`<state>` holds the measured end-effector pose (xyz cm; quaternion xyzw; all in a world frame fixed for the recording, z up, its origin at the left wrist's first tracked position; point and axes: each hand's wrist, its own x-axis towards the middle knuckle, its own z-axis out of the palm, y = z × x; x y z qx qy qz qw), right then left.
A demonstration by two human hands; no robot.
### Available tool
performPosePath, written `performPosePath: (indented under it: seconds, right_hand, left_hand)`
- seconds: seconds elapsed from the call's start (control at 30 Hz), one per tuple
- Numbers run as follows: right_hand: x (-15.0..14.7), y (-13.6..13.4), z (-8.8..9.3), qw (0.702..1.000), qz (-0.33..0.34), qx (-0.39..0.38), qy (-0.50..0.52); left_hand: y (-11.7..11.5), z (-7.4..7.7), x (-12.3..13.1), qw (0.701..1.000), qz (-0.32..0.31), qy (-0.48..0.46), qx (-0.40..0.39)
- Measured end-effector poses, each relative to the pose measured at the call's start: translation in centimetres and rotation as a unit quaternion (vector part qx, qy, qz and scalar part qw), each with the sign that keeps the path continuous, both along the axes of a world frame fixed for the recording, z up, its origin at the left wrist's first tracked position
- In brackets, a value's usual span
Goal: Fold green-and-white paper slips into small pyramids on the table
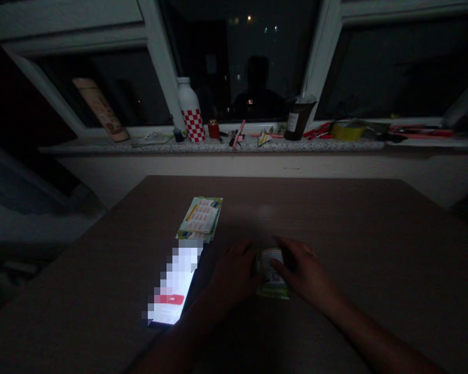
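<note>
A small printed card (271, 291), green along its lower edge with white and fine print above, lies on the table between my hands. My left hand (236, 270) is at its left edge with the fingers bent, partly covering that side. On the opposite side, my right hand (306, 267) has its thumb over the card's face and its fingers around the upper right edge. Whether more cards lie under this one is too dark to tell. A loose stack of similar printed cards (200, 217) sits farther off to the left. Below that stack, a lit phone (175, 291) lies face up.
The dark wooden table (335, 213) ends before a stone windowsill (226, 149). Along the sill stand a red-checked white bottle (192, 111), a pink tumbler (101, 110), a small red jar (213, 129), a dark cup (296, 120), a yellow item (348, 131) and several pens.
</note>
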<state>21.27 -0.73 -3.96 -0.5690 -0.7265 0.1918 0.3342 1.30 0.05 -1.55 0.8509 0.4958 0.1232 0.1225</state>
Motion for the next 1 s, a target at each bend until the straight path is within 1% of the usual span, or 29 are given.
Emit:
performPosePath:
  seconds: [0.13, 0.3, 0.37, 0.43, 0.5, 0.53, 0.6, 0.63, 0.67, 0.7, 0.77, 0.83, 0.9, 1.0]
  right_hand:
    - [-0.5, -0.3, -0.3, 0.985, 0.004, -0.078, 0.151]
    - [-1.3, -0.3, -0.5, 0.954, 0.027, -0.123, 0.273]
    - [-1.2, -0.2, -0.4, 0.937, 0.027, -0.142, 0.318]
    - [-1.0, 0.0, -0.2, 0.918, 0.025, -0.147, 0.368]
    - [-0.7, 0.1, 0.1, 0.897, 0.027, -0.136, 0.419]
    - [-0.6, 0.1, 0.3, 0.888, 0.03, -0.13, 0.441]
    - [-0.4, 0.0, 0.7, 0.874, 0.034, -0.121, 0.469]
    - [-0.3, -0.1, 0.9, 0.872, 0.037, -0.117, 0.474]
    - [-0.3, -0.2, 1.1, 0.873, 0.041, -0.114, 0.473]
    - [-0.3, -0.3, 1.3, 0.876, 0.045, -0.111, 0.467]
    - [-0.4, -0.6, 1.5, 0.884, 0.053, -0.101, 0.453]
    - [-0.5, -0.7, 1.5, 0.885, 0.057, -0.088, 0.453]
    - [-0.5, -0.7, 1.6, 0.877, 0.053, -0.082, 0.471]
    - [-0.5, -0.7, 1.7, 0.865, 0.045, -0.111, 0.488]
  left_hand:
    - [0.0, 0.1, 0.0, 1.0, -0.001, -0.006, 0.0]
    - [0.0, 0.1, 0.1, 1.0, 0.007, -0.021, -0.005]
    - [0.0, 0.1, 0.1, 0.999, 0.014, -0.048, -0.009]
    - [0.1, 0.1, 0.2, 0.994, 0.045, -0.101, -0.023]
    - [0.2, 0.4, 0.4, 0.976, 0.08, -0.192, -0.07]
    - [0.2, 0.5, 0.5, 0.959, 0.089, -0.247, -0.108]
    - [0.3, 0.9, 0.7, 0.909, 0.083, -0.354, -0.202]
    - [0.3, 1.0, 0.8, 0.884, 0.079, -0.393, -0.241]
    - [0.3, 1.0, 0.9, 0.865, 0.081, -0.417, -0.267]
    - [0.3, 1.0, 1.0, 0.855, 0.09, -0.427, -0.28]
    - [0.2, 0.8, 1.2, 0.853, 0.115, -0.426, -0.28]
    - [0.1, 0.5, 1.4, 0.853, 0.126, -0.424, -0.276]
    - [0.0, 0.3, 1.5, 0.847, 0.125, -0.435, -0.279]
    - [0.0, 0.3, 1.5, 0.838, 0.119, -0.449, -0.284]
